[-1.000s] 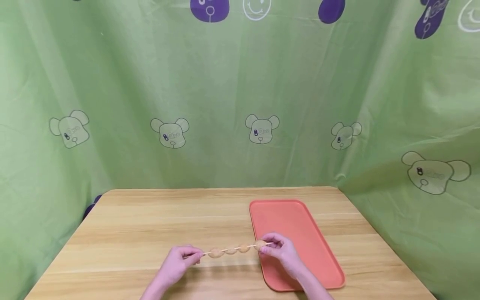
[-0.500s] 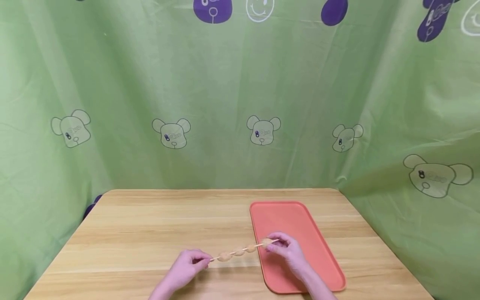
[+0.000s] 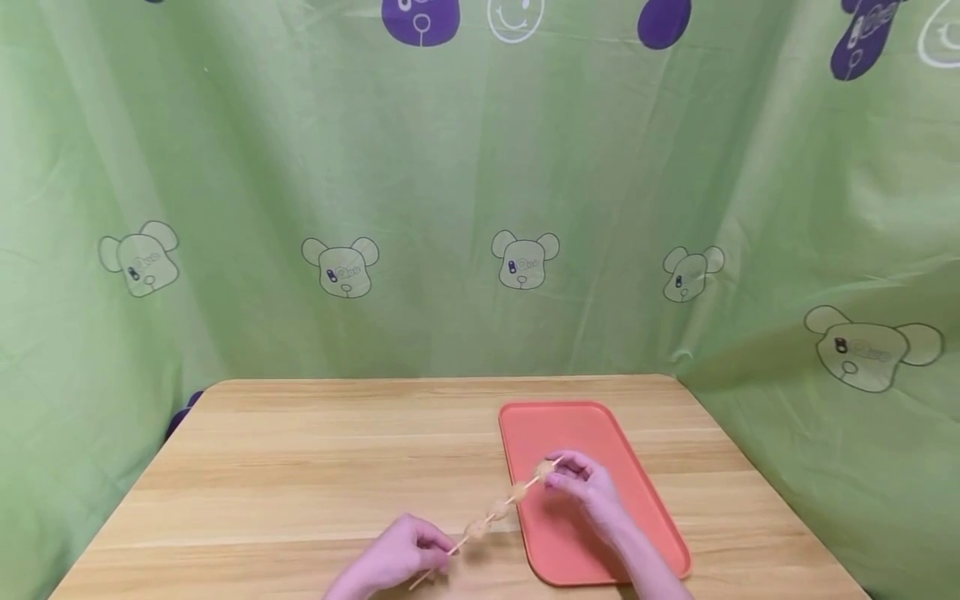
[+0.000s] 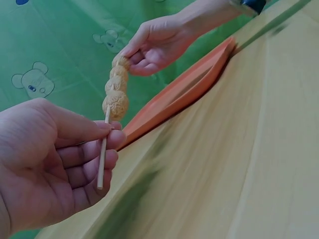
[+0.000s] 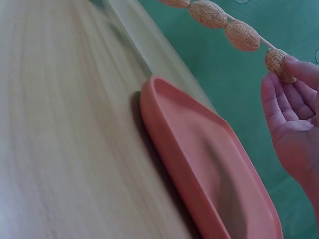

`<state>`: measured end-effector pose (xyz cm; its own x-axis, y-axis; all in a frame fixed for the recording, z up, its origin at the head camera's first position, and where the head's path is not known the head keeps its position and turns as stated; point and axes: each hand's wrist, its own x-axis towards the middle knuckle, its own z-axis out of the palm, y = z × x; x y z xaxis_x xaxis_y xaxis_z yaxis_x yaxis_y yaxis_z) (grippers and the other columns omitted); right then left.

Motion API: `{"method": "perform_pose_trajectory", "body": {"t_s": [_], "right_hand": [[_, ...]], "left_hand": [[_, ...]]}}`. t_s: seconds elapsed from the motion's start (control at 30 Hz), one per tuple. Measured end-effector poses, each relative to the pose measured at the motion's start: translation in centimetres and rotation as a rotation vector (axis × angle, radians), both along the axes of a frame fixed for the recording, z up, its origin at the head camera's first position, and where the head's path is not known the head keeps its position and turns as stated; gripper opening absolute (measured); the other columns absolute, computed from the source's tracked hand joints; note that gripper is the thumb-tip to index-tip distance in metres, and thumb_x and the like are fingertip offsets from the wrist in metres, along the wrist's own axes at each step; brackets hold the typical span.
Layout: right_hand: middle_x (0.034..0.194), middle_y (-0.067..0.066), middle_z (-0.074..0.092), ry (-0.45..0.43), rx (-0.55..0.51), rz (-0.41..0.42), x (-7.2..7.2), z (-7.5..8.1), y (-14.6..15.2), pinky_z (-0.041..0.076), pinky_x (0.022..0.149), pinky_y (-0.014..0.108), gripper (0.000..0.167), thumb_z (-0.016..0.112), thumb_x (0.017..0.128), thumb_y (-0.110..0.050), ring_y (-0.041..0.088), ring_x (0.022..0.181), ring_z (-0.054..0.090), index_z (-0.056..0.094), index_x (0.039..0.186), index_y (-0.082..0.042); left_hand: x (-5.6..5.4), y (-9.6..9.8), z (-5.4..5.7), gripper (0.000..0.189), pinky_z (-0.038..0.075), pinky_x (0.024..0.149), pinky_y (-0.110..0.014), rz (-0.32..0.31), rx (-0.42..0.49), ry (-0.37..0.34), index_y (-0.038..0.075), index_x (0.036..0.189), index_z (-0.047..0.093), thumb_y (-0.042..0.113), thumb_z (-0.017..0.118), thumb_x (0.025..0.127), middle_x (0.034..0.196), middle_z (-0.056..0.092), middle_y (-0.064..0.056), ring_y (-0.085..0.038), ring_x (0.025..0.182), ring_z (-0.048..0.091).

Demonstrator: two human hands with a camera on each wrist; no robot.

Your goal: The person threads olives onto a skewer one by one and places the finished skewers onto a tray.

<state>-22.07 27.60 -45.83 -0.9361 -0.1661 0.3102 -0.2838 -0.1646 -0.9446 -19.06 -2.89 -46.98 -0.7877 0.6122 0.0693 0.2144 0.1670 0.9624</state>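
Note:
Above the table I hold a wooden skewer [image 4: 102, 167] threaded with several wrinkled, tan, oval balls [image 5: 242, 35]. My left hand [image 3: 401, 552] pinches the bare stick near its lower end between thumb and fingers, and a length of stick pokes out below. At the other end, my right hand [image 3: 592, 490] grips the last ball [image 5: 279, 64] between thumb and fingertips. In the head view the skewer slants from lower left up to the right. Its upper end overlaps the coral-red tray [image 3: 555, 425].
The tray lies lengthwise on the right half of the light wood table [image 3: 315, 467]. A green curtain [image 3: 435, 325] with bear faces hangs behind the table and along both sides. A dark band [image 4: 253, 5] shows on the right wrist.
The skewer has gone from nearly level to a steeper slant. My left hand has moved right and toward me, leaving more stick behind its fingers; my right hand has shifted right and slightly up.

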Motion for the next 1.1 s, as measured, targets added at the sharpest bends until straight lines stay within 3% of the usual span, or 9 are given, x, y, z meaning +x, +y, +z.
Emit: {"method": "perform_pose_trajectory", "body": {"t_s": [0.23,0.53,0.77,0.93,1.1], "right_hand": [[0.092,0.003,0.066,0.012,-0.017,0.010,0.0,0.4,0.7,0.053,0.074,0.030,0.025,0.055,0.081,0.014,0.012,0.081,0.063,0.055,0.106,0.010],[0.091,0.000,0.065,-0.030,0.076,-0.117,0.1,0.9,1.0,0.053,0.073,0.027,0.034,0.058,0.082,0.010,0.011,0.079,0.063,0.045,0.111,0.022],[0.093,0.002,0.065,-0.065,0.101,-0.187,0.1,1.1,1.2,0.053,0.073,0.027,0.039,0.055,0.083,0.012,0.011,0.079,0.063,0.039,0.116,0.026],[0.101,0.019,0.062,-0.130,0.161,-0.306,0.3,1.4,1.3,0.053,0.073,0.028,0.039,0.056,0.083,0.012,0.011,0.078,0.062,0.042,0.119,0.022],[0.110,0.031,0.056,-0.150,0.224,-0.374,0.4,1.8,2.1,0.053,0.076,0.031,0.038,0.056,0.085,0.009,0.011,0.083,0.063,0.044,0.120,0.020]], "left_hand": [[0.6,1.6,-0.2,0.018,0.051,0.057,-0.023,-0.040,0.038,-0.088,-0.009,0.095,0.066,-0.005,0.060,0.078,0.073,0.065,-0.016,-0.013,0.060,0.059],[1.3,3.9,-0.4,0.016,0.042,0.052,-0.014,-0.107,0.081,-0.114,-0.010,0.090,0.064,-0.006,0.060,0.075,0.070,0.065,-0.018,-0.005,0.056,0.054],[1.7,5.7,-0.5,0.012,0.042,0.050,-0.013,-0.076,0.060,-0.131,-0.008,0.083,0.066,-0.007,0.059,0.074,0.066,0.065,-0.009,-0.004,0.053,0.052],[1.9,7.1,-0.5,0.011,0.043,0.048,-0.012,-0.037,0.071,-0.152,-0.008,0.081,0.067,-0.008,0.059,0.073,0.066,0.066,-0.011,-0.005,0.052,0.053],[1.9,8.3,-0.5,0.008,0.043,0.045,-0.013,-0.005,0.071,-0.148,-0.008,0.079,0.067,-0.008,0.060,0.074,0.065,0.066,-0.012,-0.005,0.047,0.051]]}}
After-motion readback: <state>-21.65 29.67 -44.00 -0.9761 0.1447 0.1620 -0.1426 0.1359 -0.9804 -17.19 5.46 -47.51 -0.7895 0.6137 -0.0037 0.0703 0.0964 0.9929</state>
